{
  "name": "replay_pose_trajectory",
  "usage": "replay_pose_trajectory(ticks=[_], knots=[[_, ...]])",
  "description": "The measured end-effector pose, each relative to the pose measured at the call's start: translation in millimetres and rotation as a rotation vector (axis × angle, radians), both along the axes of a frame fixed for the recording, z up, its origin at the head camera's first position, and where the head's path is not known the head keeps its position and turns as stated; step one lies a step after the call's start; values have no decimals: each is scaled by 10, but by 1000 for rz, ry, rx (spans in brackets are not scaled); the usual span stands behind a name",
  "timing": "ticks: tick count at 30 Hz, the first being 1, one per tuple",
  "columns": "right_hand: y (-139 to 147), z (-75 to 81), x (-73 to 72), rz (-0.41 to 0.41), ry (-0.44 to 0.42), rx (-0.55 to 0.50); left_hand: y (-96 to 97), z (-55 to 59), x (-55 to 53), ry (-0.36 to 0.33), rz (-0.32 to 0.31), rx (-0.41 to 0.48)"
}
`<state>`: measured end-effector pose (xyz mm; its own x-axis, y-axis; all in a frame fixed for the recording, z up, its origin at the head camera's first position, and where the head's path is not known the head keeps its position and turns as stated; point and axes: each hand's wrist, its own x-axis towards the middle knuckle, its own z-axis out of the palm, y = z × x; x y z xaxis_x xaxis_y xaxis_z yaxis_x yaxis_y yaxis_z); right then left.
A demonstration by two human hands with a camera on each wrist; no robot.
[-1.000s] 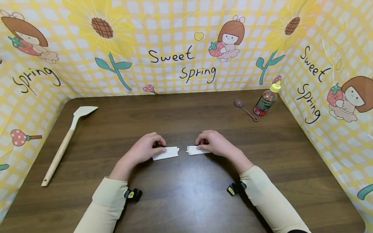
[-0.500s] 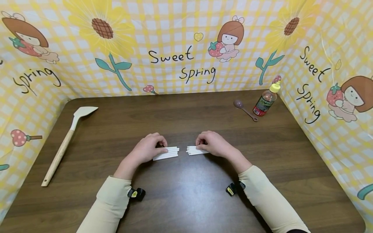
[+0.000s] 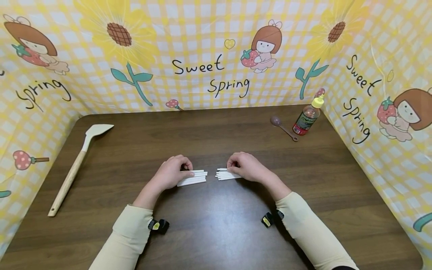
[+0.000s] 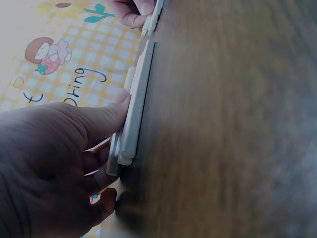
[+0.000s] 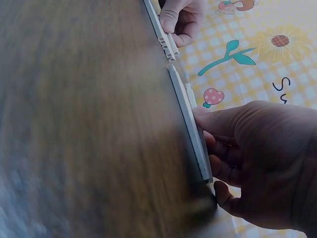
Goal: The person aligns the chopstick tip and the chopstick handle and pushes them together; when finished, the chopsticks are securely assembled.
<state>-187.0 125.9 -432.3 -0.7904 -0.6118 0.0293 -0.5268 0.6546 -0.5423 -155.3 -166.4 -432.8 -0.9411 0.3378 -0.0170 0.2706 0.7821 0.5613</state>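
Two rows of thin white sticks lie end to end on the brown table, a small gap between them. At the left row (image 3: 192,181), my left hand (image 3: 170,171) pinches the far-side stick (image 4: 114,166) between thumb and curled fingers. My right hand (image 3: 248,167) does likewise at the right row (image 3: 225,178), its thumb against the far-side stick (image 5: 190,94). That stick stands slightly apart from the rest of its row. The hands partly cover the outer ends of both rows in the head view.
A white spatula with a wooden handle (image 3: 69,180) lies at the left. Toward the back right are a purple measuring spoon (image 3: 283,128) and a bottle with a yellow nozzle cap (image 3: 306,119). A yellow checked cloth (image 3: 189,41) walls the table's back and sides.
The left hand and forearm have shifted slightly right. At the right hand, the far-side stick has come a little away from its row. The other sticks have hardly moved.
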Motion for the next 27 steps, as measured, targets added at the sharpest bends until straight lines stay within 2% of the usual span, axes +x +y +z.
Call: replay_pose_trajectory(ticks=[7,13,19,27], knots=[[4,-7,-1,-14,-6,-47,8,-4,-5,-24,29,30],[18,-22,-16,-45,-60,-110,-3,-1,-8,-42,44,75],[42,-39,-39,-24,-50,-124,-25,-9,-19,-58,86,121],[51,-91,-96,-17,-60,-166,-19,-22,-47,-74,60,176]])
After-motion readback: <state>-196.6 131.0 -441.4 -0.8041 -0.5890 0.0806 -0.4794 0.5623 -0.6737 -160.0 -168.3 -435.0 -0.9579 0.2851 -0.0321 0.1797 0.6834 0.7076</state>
